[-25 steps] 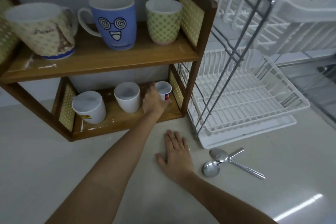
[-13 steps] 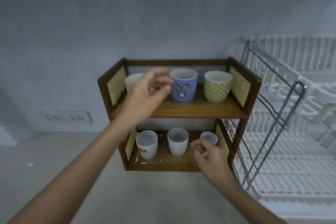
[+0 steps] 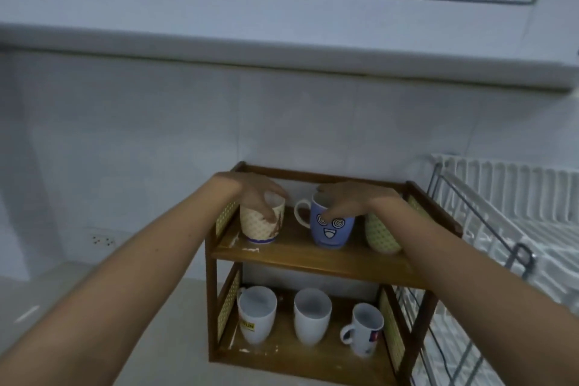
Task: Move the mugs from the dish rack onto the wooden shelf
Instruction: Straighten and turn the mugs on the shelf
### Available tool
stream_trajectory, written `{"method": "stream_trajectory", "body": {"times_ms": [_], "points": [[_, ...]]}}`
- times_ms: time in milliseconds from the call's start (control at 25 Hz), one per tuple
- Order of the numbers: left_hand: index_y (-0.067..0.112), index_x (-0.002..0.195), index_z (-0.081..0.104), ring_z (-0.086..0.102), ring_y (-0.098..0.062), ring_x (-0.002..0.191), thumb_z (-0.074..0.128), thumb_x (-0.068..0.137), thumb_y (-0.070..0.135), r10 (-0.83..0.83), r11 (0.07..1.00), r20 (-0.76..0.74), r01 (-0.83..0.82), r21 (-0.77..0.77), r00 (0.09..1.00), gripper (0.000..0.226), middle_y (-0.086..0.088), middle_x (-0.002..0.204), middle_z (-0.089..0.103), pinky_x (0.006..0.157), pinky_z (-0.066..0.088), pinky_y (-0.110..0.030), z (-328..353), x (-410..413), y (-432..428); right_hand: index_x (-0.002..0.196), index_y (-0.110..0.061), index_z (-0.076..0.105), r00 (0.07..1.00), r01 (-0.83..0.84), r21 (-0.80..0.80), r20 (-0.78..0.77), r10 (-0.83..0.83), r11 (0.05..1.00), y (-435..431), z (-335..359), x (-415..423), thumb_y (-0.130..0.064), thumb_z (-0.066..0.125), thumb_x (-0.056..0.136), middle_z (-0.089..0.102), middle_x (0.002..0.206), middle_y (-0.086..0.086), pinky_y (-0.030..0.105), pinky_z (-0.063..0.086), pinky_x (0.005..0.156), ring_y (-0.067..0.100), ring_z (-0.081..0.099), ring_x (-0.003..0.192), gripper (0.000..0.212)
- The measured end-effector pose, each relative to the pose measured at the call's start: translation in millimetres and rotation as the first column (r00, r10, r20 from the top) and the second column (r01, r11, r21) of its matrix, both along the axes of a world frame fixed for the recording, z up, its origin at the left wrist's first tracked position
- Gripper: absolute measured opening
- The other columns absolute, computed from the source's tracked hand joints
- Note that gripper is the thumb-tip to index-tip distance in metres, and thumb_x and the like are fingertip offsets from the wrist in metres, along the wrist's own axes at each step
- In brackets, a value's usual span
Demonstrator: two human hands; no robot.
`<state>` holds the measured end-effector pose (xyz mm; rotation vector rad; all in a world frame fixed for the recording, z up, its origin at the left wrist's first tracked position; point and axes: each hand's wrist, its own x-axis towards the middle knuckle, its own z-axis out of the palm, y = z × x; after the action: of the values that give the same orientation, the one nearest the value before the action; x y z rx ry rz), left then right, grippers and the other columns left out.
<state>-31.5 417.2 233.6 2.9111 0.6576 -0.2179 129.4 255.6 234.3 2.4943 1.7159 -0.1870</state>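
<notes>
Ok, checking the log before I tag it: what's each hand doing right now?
Left hand: closed over the rim of the cream patterned mug.
Right hand: fingers draped over the blue face mug, gripping it.

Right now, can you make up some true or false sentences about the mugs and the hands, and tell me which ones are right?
1. The left hand is on the cream mug on the top shelf. True.
2. The right hand is holding a spoon. False: it rests on the rim of the blue mug.
3. The bottom shelf holds three white mugs. True: a big mug, a plain mug and a small mug.
4. The blue mug has a flower on it. False: it has a funny face.
5. The green mug lies on its side. False: it stands upright, right of the blue one.
</notes>
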Motion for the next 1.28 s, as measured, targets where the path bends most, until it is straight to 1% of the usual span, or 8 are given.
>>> {"method": "stream_trajectory", "body": {"times_ms": [120,240,360,480,760,920,1120,1280], "points": [[0.036,0.142,0.038,0.04,-0.027,0.132,0.048,0.075,0.078,0.142,0.97,-0.01,-0.137,0.2,0.99,0.079,-0.002,0.152,0.037,0.099,0.041,-0.038,-7.4,6.6,-8.2,0.136,-0.017,0.045,1.0,-0.022,0.044,0.023,0.021,0.999,0.2,3.3,0.1,-0.05,0.062,0.08,0.045,0.146,0.006,0.044,0.044,0.101,0.029,0.048,0.124,0.067],[0.028,0.147,0.032,0.037,-0.03,0.134,0.032,0.071,0.088,0.238,0.93,-0.022,-0.221,0.294,0.971,0.096,-0.008,0.153,0.033,0.101,0.036,-0.04,-3.9,10.4,-14.8,0.144,-0.018,0.037,0.999,0.008,0.076,0.048,-0.012,0.997,-2.8,2.8,-1.7,-0.056,0.065,0.077,0.044,0.148,0.005,0.037,0.043,0.099,0.029,0.046,0.126,0.082],[0.035,0.15,0.017,0.022,-0.028,0.143,0.065,0.074,0.065,0.051,0.994,-0.165,-0.034,0.102,0.985,0.095,-0.001,0.16,0.018,0.112,0.031,-0.045,16.3,5.7,-6.1,0.146,-0.019,0.034,0.999,0.045,0.082,0.019,-0.046,0.996,-4.0,7.4,0.7,-0.056,0.068,0.075,0.044,0.147,0.006,0.036,0.044,0.098,0.028,0.047,0.125,0.087],[0.04,0.147,0.024,0.022,-0.025,0.143,0.076,0.076,0.04,-0.054,0.998,-0.196,0.056,0.006,0.979,0.088,0.003,0.158,0.021,0.112,0.033,-0.046,21.6,1.1,0.6,0.148,-0.018,0.031,0.999,0.043,0.074,0.015,-0.044,0.996,-3.6,8.1,1.5,-0.053,0.069,0.076,0.041,0.15,0.006,0.037,0.043,0.101,0.028,0.045,0.128,0.088],[0.025,0.14,0.045,0.049,-0.027,0.124,0.052,0.072,0.077,0.107,0.973,0.056,-0.116,0.2,0.993,0.085,-0.005,0.142,0.05,0.099,0.043,-0.04,-6.5,14.4,-2.0,0.146,-0.024,0.033,0.999,0.024,0.106,-0.033,-0.021,0.994,-3.9,5.9,9.1,-0.05,0.071,0.072,0.042,0.149,0.005,0.037,0.043,0.1,0.028,0.045,0.128,0.087],[0.022,0.143,0.04,0.049,-0.025,0.125,0.064,0.072,0.068,0.101,0.991,0.023,-0.102,0.086,0.995,0.088,-0.003,0.145,0.047,0.1,0.046,-0.04,-3.6,11.0,7.5,0.145,-0.024,0.034,0.999,-0.002,0.103,-0.047,0.007,0.995,-1.5,3.6,11.9,-0.048,0.072,0.072,0.042,0.148,0.006,0.039,0.044,0.101,0.028,0.045,0.127,0.086],[0.023,0.148,0.03,0.04,-0.024,0.133,0.068,0.076,0.058,0.081,0.994,0.062,-0.086,0.069,0.995,0.089,-0.003,0.152,0.037,0.103,0.041,-0.036,-6.4,10.3,9.5,0.144,-0.025,0.035,0.996,-0.02,0.125,-0.08,0.031,0.992,2.7,3.0,9.2,-0.047,0.073,0.072,0.041,0.15,0.004,0.04,0.042,0.103,0.026,0.044,0.128,0.085],[0.022,0.15,0.022,0.038,-0.025,0.135,0.063,0.079,0.061,0.08,0.995,0.05,-0.083,0.055,0.996,0.091,-0.004,0.154,0.033,0.105,0.04,-0.037,-5.7,11.5,4.8,0.149,-0.03,0.02,0.991,0.007,0.048,-0.135,0.0,0.999,-12.7,16.6,15.7,-0.057,0.068,0.074,0.029,0.157,-0.001,0.04,0.032,0.11,0.024,0.034,0.138,0.093]]}}
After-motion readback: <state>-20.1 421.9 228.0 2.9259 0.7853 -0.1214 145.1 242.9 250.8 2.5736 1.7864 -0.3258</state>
